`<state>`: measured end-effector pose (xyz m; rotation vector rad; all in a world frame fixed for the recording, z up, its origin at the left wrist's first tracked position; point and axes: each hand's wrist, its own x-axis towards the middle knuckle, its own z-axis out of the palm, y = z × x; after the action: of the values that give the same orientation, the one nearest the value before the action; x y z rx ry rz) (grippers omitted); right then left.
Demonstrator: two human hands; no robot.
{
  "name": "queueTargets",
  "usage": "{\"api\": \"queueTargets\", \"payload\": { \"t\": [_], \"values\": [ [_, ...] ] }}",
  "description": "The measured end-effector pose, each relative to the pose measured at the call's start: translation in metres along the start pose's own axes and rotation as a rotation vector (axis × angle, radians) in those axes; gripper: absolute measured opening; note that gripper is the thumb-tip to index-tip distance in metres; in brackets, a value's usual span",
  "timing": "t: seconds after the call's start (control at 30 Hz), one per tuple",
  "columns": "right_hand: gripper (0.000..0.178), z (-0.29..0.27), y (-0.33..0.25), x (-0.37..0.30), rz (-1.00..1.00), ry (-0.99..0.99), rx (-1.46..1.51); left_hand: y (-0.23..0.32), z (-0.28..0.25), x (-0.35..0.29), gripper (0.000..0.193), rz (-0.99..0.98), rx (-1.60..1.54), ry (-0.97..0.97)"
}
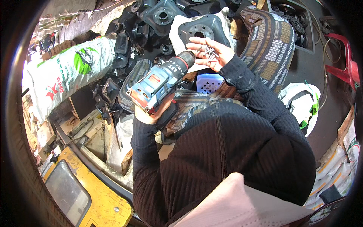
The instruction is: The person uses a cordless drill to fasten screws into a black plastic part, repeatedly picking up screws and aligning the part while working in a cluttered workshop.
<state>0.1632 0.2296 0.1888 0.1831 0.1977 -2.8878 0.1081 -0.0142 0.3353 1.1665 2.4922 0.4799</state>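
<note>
My left hand (149,114) is wrapped round the grip of a blue and grey cordless drill (158,81), whose chuck points up and right. Its tip reaches the fingers of my right hand (224,56), held palm up with the fingers stretched out. Several silver screws (211,54) lie in that palm. Just beyond my right hand sits a black square flanged part (202,27) with a round hub, on a white sack (177,26). Another black flanged part (162,16) lies farther left in a heap of similar pieces.
A patterned curved cushion (272,45) bends round on the right. A blue-violet perforated plastic piece (209,82) shows below my right hand. At left lie a white printed sack (68,73) and a yellow machine (102,196). A red frame (342,56) stands far right.
</note>
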Motion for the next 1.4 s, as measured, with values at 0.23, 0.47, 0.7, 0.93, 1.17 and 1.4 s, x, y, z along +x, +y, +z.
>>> {"api": "queueTargets", "payload": {
  "t": [0.23, 0.47, 0.7, 0.93, 1.17, 1.4],
  "values": [
    [0.044, -0.007, 0.0, 0.002, -0.067, -0.018, 0.163, 0.0, 0.003, 0.0, 0.058, 0.001, -0.001, -0.056],
    [0.039, -0.01, 0.001, 0.002, -0.039, -0.105, 0.315, 0.005, 0.004, 0.002, 0.058, 0.007, 0.0, -0.052],
    [0.037, -0.007, 0.004, 0.0, -0.039, 0.201, 0.118, 0.0, -0.001, -0.006, 0.038, -0.292, -0.278, -0.078],
    [0.032, -0.002, 0.007, -0.007, -0.028, 0.261, -0.118, -0.003, 0.002, -0.009, 0.022, -0.258, -0.293, -0.001],
    [0.024, -0.002, 0.008, -0.006, -0.024, 0.331, -0.09, -0.003, 0.002, -0.014, 0.023, -0.311, -0.409, 0.0],
    [0.025, -0.003, 0.005, -0.008, 0.047, 0.366, -0.215, 0.003, -0.012, 0.012, 0.053, 0.219, 0.273, -0.035]
  ]
}}
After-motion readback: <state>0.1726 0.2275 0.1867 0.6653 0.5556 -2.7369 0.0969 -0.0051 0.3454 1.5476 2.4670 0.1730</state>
